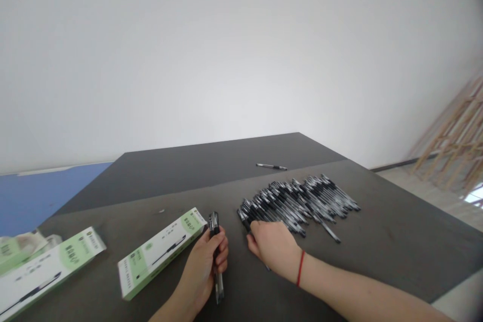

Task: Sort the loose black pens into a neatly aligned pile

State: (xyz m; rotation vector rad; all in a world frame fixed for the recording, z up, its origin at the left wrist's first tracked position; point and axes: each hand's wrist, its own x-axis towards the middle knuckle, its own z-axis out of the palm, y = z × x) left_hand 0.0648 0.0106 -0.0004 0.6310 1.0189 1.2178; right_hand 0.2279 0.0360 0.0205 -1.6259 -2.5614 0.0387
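Note:
My left hand [208,262] is wrapped round a small bundle of black gel pens [214,225], held nearly upright with their ends showing above and below the fingers. My right hand [275,246], with a red string at the wrist, is closed on a pen [243,218] at the left edge of a wide pile of pens [290,204]. The pinching fingertips are partly hidden behind the hand. Left of my left hand lies a green-and-white pen box [162,251] with a pen printed on it.
Another pen box [49,271] lies at the far left beside crumpled packaging [26,249]. One single pen [271,166] rests beyond the pile on the dark table [385,241]. A white wall [241,60] rises behind, and a wooden rack [456,136] stands at right.

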